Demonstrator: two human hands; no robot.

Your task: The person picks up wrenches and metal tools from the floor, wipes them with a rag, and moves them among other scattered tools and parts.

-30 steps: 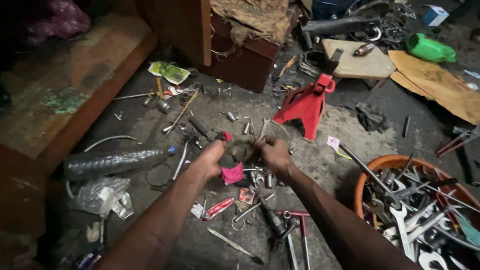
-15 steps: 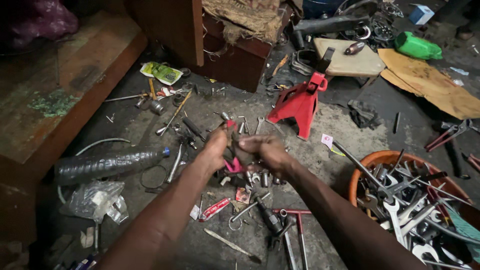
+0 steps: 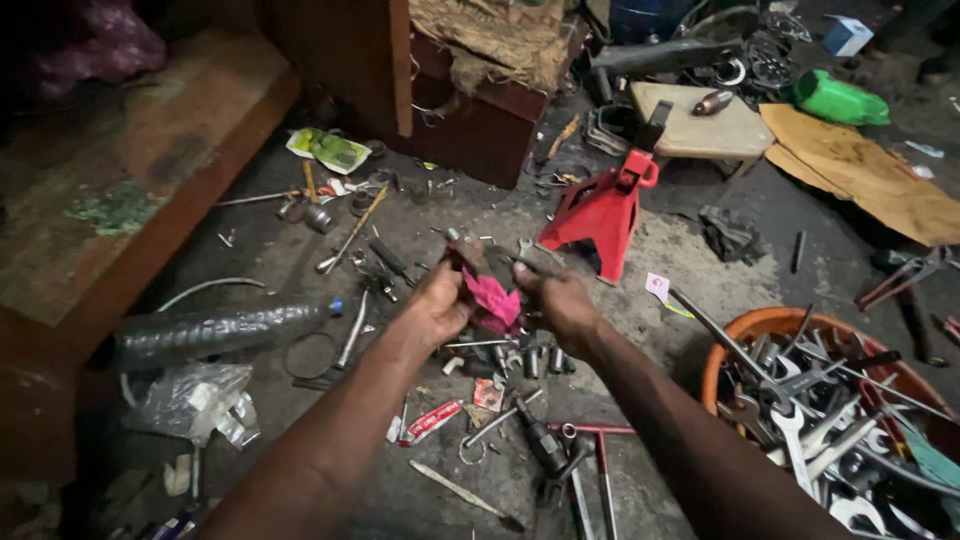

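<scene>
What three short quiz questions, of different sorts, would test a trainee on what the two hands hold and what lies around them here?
1. True or false: both hands grip a pink rag.
2. What stands just beyond the right hand? A) red jack stand B) blue bucket C) yellow funnel
3. What lies left of the left hand on the floor?

Key: 1 true. 2 A. 3 A dark plastic bottle on its side.

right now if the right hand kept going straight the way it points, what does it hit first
Most likely the red jack stand, just beyond the right hand, which grips a pink rag; depth is hard to judge.
</scene>
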